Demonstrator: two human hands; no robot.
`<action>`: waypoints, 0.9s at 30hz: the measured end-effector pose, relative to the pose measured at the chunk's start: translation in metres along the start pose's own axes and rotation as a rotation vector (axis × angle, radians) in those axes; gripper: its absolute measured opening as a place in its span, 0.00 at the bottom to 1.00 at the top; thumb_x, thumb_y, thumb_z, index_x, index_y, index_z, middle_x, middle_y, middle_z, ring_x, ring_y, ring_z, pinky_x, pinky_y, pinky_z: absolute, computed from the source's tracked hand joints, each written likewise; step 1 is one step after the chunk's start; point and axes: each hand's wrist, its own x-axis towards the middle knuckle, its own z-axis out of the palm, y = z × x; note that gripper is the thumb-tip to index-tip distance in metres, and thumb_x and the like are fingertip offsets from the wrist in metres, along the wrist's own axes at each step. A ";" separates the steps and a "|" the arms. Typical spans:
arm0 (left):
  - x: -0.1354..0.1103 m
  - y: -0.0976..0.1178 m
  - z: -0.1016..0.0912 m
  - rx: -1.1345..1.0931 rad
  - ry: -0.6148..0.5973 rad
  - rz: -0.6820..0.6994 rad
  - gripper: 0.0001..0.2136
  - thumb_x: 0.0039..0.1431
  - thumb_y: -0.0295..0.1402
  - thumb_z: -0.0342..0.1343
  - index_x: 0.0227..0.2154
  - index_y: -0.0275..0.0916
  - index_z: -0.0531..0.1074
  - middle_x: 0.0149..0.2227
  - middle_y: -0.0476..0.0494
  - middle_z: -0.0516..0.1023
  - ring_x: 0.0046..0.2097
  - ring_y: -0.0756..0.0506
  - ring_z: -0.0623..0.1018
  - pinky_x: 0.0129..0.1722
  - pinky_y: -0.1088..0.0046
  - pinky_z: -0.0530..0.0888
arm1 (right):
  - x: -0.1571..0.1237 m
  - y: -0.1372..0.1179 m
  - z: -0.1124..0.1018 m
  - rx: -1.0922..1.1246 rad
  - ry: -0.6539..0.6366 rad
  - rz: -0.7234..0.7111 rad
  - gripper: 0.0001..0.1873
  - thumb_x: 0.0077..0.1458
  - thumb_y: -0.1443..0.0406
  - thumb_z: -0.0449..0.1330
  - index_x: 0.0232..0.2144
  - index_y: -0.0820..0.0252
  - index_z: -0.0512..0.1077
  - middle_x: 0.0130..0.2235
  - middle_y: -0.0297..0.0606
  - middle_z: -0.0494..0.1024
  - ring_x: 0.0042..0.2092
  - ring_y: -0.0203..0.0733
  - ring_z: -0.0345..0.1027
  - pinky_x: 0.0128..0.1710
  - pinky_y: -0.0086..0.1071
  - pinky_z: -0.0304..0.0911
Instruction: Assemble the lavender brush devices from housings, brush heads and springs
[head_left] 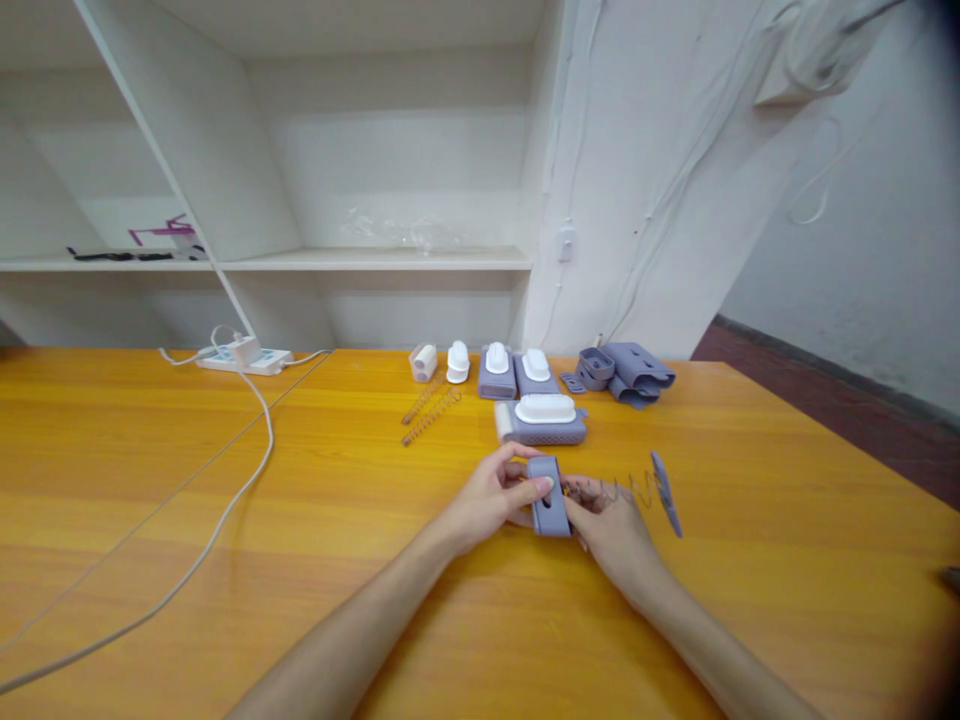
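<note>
My left hand (pixel 487 497) is closed around a small grey-purple plastic housing (pixel 553 518) above the table, its thumb over a dark slot in the face. From the right, my right hand (pixel 613 530) pinches a thin metal coil spring (pixel 636 488) against the housing's side. Whether the spring's near end is inside the housing is hidden by the fingers. At the spring's far end sits a flat grey-purple plate (pixel 665 495), sticking out past the right hand. Just behind the hands lies a longer grey-purple case (pixel 551 432) topped by a white ribbed part (pixel 545 408).
Two grey-purple cases (pixel 496 384) with white tops stand further back. Left of them are a white ribbed piece (pixel 457 363), a small white-ended part (pixel 424 362) and loose springs (pixel 433 415). Grey-purple shells (pixel 637 370) lie back right. A power strip (pixel 255 361) and cables occupy the left.
</note>
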 end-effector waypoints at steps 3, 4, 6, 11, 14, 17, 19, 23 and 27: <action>0.001 -0.003 -0.001 -0.012 0.022 0.006 0.22 0.47 0.42 0.62 0.41 0.39 0.63 0.36 0.44 0.74 0.32 0.48 0.75 0.27 0.72 0.75 | 0.001 0.002 -0.001 0.008 0.015 0.010 0.12 0.41 0.58 0.65 0.27 0.60 0.75 0.17 0.30 0.69 0.17 0.32 0.54 0.16 0.26 0.49; 0.002 -0.004 -0.001 -0.025 0.028 0.007 0.21 0.47 0.42 0.62 0.41 0.39 0.63 0.36 0.44 0.74 0.32 0.48 0.75 0.27 0.71 0.75 | 0.001 0.002 -0.002 0.014 0.019 0.013 0.13 0.43 0.57 0.65 0.28 0.60 0.74 0.16 0.29 0.67 0.17 0.30 0.52 0.16 0.26 0.47; 0.003 -0.006 -0.003 -0.067 0.043 0.008 0.20 0.47 0.41 0.62 0.40 0.39 0.63 0.35 0.45 0.74 0.32 0.48 0.75 0.27 0.70 0.75 | 0.000 0.001 -0.005 0.047 0.005 0.020 0.15 0.45 0.56 0.63 0.30 0.61 0.74 0.17 0.28 0.66 0.17 0.29 0.52 0.16 0.25 0.47; 0.005 -0.004 -0.009 -0.234 0.130 0.029 0.17 0.48 0.40 0.61 0.35 0.38 0.63 0.33 0.46 0.73 0.30 0.49 0.76 0.31 0.69 0.74 | -0.003 -0.002 -0.008 0.171 -0.003 0.024 0.23 0.46 0.53 0.63 0.41 0.61 0.71 0.19 0.29 0.68 0.20 0.32 0.58 0.16 0.25 0.53; 0.005 -0.001 -0.011 -0.291 0.149 0.081 0.15 0.49 0.39 0.61 0.33 0.37 0.64 0.34 0.45 0.74 0.34 0.49 0.76 0.36 0.70 0.73 | -0.005 -0.004 -0.003 0.152 -0.040 0.012 0.26 0.41 0.54 0.66 0.42 0.59 0.70 0.25 0.33 0.72 0.24 0.36 0.64 0.17 0.26 0.57; 0.005 0.002 -0.011 -0.286 0.127 0.113 0.15 0.47 0.37 0.63 0.32 0.37 0.63 0.33 0.46 0.75 0.33 0.49 0.76 0.37 0.71 0.72 | -0.007 -0.004 0.001 0.045 -0.078 -0.013 0.21 0.42 0.55 0.66 0.37 0.61 0.73 0.28 0.36 0.75 0.27 0.37 0.65 0.19 0.26 0.59; 0.005 0.003 -0.011 -0.285 0.104 0.116 0.17 0.44 0.36 0.65 0.33 0.38 0.64 0.34 0.46 0.76 0.35 0.48 0.77 0.40 0.69 0.71 | -0.009 -0.004 0.001 0.021 -0.061 -0.031 0.19 0.44 0.55 0.65 0.37 0.61 0.73 0.28 0.36 0.75 0.27 0.37 0.65 0.19 0.26 0.59; 0.003 0.004 -0.013 -0.260 0.059 0.117 0.25 0.39 0.30 0.68 0.42 0.40 0.65 0.37 0.45 0.77 0.39 0.48 0.76 0.44 0.71 0.68 | -0.010 -0.005 -0.003 0.079 -0.041 -0.074 0.20 0.46 0.56 0.63 0.40 0.61 0.71 0.34 0.39 0.76 0.29 0.39 0.67 0.22 0.28 0.63; 0.004 -0.001 -0.014 -0.137 0.021 0.103 0.26 0.36 0.28 0.69 0.42 0.38 0.68 0.41 0.42 0.77 0.40 0.47 0.76 0.44 0.71 0.68 | -0.009 -0.006 -0.005 0.158 -0.028 -0.097 0.23 0.45 0.58 0.65 0.43 0.59 0.70 0.42 0.42 0.75 0.37 0.44 0.69 0.25 0.29 0.66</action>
